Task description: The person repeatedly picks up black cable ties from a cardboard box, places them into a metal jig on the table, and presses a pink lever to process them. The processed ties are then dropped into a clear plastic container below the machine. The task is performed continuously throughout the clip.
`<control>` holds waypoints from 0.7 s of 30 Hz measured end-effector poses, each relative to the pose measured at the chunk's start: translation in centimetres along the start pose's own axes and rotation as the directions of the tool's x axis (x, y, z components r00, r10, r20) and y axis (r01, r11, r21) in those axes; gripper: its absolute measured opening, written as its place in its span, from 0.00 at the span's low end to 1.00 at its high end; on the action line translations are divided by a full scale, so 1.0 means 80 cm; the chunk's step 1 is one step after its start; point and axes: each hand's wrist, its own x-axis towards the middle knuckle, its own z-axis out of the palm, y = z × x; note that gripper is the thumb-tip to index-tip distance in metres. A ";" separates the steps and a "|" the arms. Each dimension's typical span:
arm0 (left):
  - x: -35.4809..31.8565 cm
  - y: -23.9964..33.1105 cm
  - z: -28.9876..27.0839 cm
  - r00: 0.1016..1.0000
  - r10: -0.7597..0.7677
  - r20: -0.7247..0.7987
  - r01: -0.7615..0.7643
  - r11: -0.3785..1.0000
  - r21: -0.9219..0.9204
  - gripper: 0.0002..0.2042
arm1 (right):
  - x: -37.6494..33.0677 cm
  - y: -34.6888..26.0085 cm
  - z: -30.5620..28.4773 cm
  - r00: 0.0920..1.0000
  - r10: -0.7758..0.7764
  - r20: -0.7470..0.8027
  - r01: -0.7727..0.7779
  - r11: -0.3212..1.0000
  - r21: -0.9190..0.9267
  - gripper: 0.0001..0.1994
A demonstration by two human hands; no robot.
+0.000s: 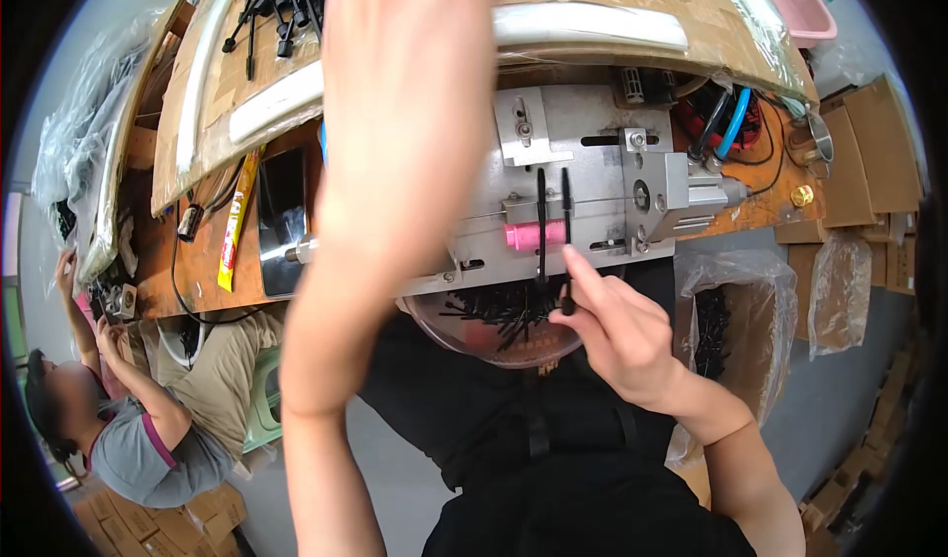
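My right hand (627, 340) pinches the lower end of a black mascara wand (566, 201), whose thin bristled tip points away from me. Beside it another black mascara wand (541, 223) stretches over the metal fixture (583, 187); what supports it cannot be made out. Behind both wands sits a pink cylinder (520, 237) on the fixture. My left hand (410, 73) is raised and blurred, reaching up over the cardboard tray (286, 78). Its fingers run to the top edge, so their grip is hidden. Loose black wands (286, 4) lie on that tray near it.
Below the fixture, a clear bowl (464, 345) holds many black wands. A phone (282, 211) and a yellow packet (237, 221) lie on the wooden bench to the left. A lined box (736, 310) stands at right. Another person (158, 438) works at far left.
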 end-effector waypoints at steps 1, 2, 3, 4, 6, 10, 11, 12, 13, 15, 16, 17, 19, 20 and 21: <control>0.014 -0.014 0.003 1.000 0.002 0.003 -0.002 1.000 0.002 0.06 | -0.002 0.000 0.007 1.000 -0.003 0.013 0.003 1.000 0.007 0.33; 0.028 -0.028 0.009 1.000 0.005 0.006 -0.005 1.000 0.000 0.03 | -0.003 0.002 0.013 1.000 -0.003 0.024 0.003 1.000 0.008 0.33; 0.038 -0.037 0.019 0.999 0.052 0.003 -0.052 0.998 -0.032 0.03 | -0.004 0.007 0.017 0.999 0.007 0.031 -0.007 1.000 0.005 0.33; 0.042 -0.042 0.025 0.995 0.099 -0.003 -0.099 0.993 -0.062 0.03 | -0.005 0.010 0.022 0.999 -0.005 0.032 0.005 1.000 -0.008 0.33; 0.044 -0.044 0.022 0.991 0.052 0.120 -0.026 0.978 -0.209 0.04 | 0.000 0.011 0.022 0.998 0.012 0.059 -0.010 0.999 -0.031 0.35; 0.049 -0.030 0.002 0.927 -0.077 0.366 0.211 0.916 -0.342 0.06 | 0.006 0.008 0.023 0.999 0.024 0.041 -0.022 0.999 -0.039 0.33; 0.051 -0.030 0.000 0.894 -0.102 0.436 0.268 0.902 -0.338 0.07 | 0.009 0.006 0.018 0.995 0.040 0.086 -0.034 0.997 -0.068 0.32; 0.046 -0.032 0.001 0.916 -0.030 0.399 0.176 0.926 -0.335 0.08 | 0.013 0.002 0.007 0.990 0.057 0.130 -0.045 0.994 -0.096 0.32; 0.047 -0.023 -0.012 0.895 -0.051 0.443 0.224 0.910 -0.348 0.09 | 0.018 -0.002 -0.003 0.981 0.079 0.176 -0.058 0.991 -0.120 0.31; 0.042 -0.008 -0.034 0.874 -0.076 0.480 0.270 0.897 -0.349 0.08 | 0.050 -0.007 -0.036 0.980 -0.019 0.198 0.061 0.977 -0.207 0.28; 0.037 -0.007 -0.033 0.875 -0.081 0.478 0.269 0.901 -0.340 0.08 | 0.072 -0.002 -0.046 0.995 -0.061 0.079 0.075 0.981 -0.180 0.26; 0.029 -0.009 -0.039 0.876 -0.100 0.472 0.274 0.908 -0.316 0.08 | 0.098 0.004 -0.052 0.981 -0.187 -0.058 0.161 0.938 -0.308 0.18; 0.017 -0.029 -0.042 0.901 -0.158 0.405 0.271 0.933 -0.238 0.10 | 0.167 0.017 -0.061 0.920 -0.305 -0.246 0.185 0.891 -0.414 0.08; 0.012 -0.028 -0.049 0.944 -0.104 0.313 0.204 0.929 -0.309 0.09 | 0.200 0.026 -0.067 0.939 -0.252 -0.234 0.105 0.857 -0.505 0.07; 0.002 -0.025 -0.062 0.974 -0.053 0.219 0.132 0.922 -0.365 0.08 | 0.227 0.035 -0.072 0.965 -0.184 -0.189 0.054 0.838 -0.543 0.07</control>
